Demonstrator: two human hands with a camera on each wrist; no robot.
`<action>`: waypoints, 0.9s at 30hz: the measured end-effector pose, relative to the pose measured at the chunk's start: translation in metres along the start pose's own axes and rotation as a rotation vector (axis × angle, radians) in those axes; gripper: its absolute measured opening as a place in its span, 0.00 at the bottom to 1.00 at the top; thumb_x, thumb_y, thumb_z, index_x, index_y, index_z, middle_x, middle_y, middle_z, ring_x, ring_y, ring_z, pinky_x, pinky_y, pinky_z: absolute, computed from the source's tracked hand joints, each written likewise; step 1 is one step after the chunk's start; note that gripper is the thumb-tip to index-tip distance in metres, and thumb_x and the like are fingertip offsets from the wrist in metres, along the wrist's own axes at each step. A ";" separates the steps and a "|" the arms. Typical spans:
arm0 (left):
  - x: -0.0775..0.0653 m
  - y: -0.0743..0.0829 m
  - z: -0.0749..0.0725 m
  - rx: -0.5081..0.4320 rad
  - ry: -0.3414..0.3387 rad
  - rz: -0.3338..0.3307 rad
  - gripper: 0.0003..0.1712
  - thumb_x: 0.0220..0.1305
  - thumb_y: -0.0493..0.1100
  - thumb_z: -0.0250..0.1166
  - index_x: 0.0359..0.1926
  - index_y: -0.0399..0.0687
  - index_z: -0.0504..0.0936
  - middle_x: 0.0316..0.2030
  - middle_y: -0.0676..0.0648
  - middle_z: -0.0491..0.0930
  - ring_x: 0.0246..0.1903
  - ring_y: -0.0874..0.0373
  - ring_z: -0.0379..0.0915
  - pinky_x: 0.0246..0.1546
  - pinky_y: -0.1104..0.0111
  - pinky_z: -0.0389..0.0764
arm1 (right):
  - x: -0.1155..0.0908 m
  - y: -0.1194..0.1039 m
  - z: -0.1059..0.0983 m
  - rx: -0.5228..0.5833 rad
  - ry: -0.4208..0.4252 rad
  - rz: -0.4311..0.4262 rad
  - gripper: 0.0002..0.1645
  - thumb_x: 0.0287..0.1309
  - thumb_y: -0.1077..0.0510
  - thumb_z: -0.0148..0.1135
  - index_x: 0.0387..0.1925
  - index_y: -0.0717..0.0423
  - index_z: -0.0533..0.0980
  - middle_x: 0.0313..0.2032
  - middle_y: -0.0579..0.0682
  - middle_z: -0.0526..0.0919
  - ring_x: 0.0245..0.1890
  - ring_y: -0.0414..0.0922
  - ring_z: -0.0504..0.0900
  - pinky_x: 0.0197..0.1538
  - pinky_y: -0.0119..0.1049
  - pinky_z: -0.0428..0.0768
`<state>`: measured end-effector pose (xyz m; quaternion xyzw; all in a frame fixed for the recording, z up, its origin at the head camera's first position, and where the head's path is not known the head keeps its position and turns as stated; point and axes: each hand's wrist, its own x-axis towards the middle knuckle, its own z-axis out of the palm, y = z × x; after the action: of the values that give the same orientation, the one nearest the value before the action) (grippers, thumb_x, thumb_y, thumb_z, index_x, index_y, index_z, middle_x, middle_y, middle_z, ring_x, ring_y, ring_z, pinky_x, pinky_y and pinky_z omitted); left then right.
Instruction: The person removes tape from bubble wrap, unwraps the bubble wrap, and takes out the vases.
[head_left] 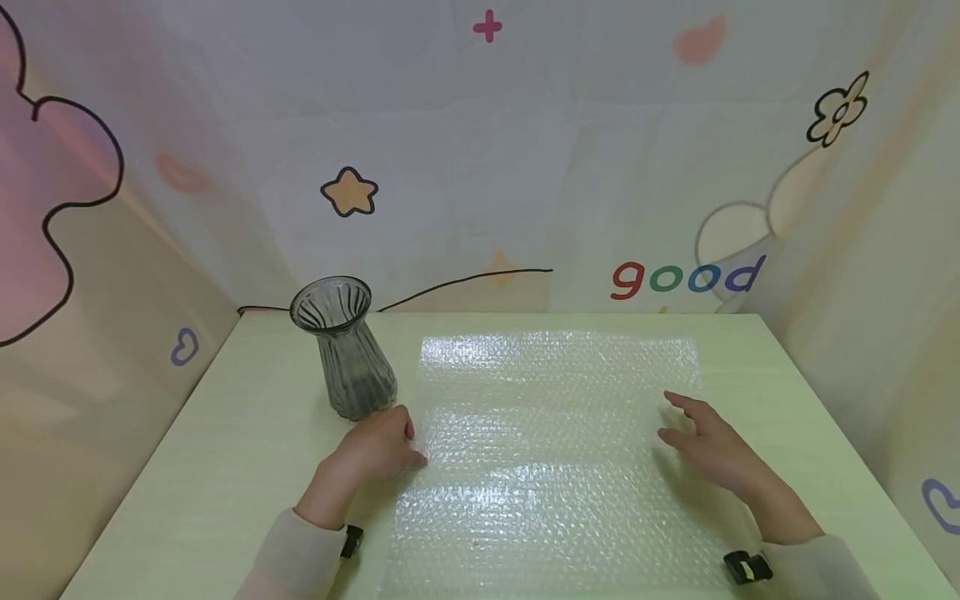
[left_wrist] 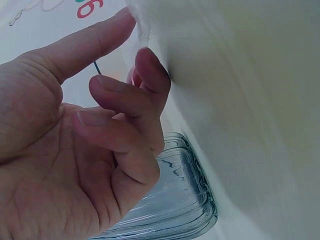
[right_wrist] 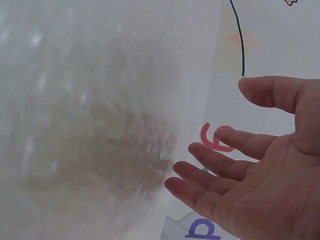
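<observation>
A sheet of clear bubble wrap (head_left: 555, 467) lies on the pale table in the head view. My left hand (head_left: 378, 442) is at the sheet's left edge, its thumb tip right at the border. In the left wrist view, the fingers (left_wrist: 117, 132) of that hand bend loosely, apart from the thumb. Just behind it stands a grey ribbed glass vase (head_left: 352, 358), upright, its lower part partly hidden by the fingers in the left wrist view. Over the sheet's right side hovers my right hand (head_left: 712, 446), fingers spread and relaxed, with nothing between them.
Pale green tabletop (head_left: 202, 467) extends on both sides of the sheet. A printed cloth (head_left: 465, 167) with a star, flowers and the word "good" rises behind the table and along both sides. Dark straps (head_left: 748, 568) show at the sleeve cuffs.
</observation>
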<state>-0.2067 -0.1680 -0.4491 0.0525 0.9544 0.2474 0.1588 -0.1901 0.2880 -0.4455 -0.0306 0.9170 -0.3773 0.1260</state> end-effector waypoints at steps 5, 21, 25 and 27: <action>0.001 -0.001 0.001 0.005 -0.005 -0.003 0.21 0.55 0.44 0.80 0.39 0.44 0.75 0.32 0.48 0.75 0.33 0.53 0.70 0.33 0.64 0.69 | -0.002 0.011 -0.008 -0.016 0.016 0.035 0.45 0.76 0.49 0.55 0.80 0.66 0.47 0.76 0.77 0.46 0.73 0.80 0.50 0.66 0.77 0.62; 0.001 -0.004 -0.003 0.025 -0.027 -0.029 0.22 0.56 0.46 0.80 0.41 0.42 0.77 0.34 0.48 0.77 0.35 0.53 0.71 0.35 0.63 0.72 | -0.005 0.027 -0.018 0.034 -0.018 0.048 0.46 0.78 0.50 0.53 0.79 0.71 0.43 0.77 0.79 0.45 0.74 0.81 0.46 0.67 0.76 0.61; -0.002 -0.005 -0.006 0.024 -0.032 -0.026 0.23 0.55 0.46 0.80 0.42 0.41 0.76 0.35 0.48 0.77 0.35 0.53 0.71 0.35 0.63 0.72 | -0.004 0.025 -0.017 0.024 -0.026 0.060 0.46 0.78 0.50 0.53 0.79 0.72 0.45 0.77 0.78 0.44 0.74 0.80 0.46 0.69 0.75 0.60; -0.002 -0.006 -0.007 0.031 -0.035 -0.027 0.24 0.55 0.47 0.81 0.42 0.42 0.76 0.35 0.48 0.77 0.35 0.53 0.71 0.35 0.62 0.73 | -0.004 0.025 -0.016 0.009 -0.026 0.066 0.46 0.78 0.49 0.53 0.79 0.72 0.46 0.77 0.78 0.44 0.74 0.80 0.47 0.68 0.75 0.60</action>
<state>-0.2070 -0.1767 -0.4450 0.0463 0.9558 0.2295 0.1780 -0.1893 0.3174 -0.4508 -0.0048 0.9141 -0.3767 0.1502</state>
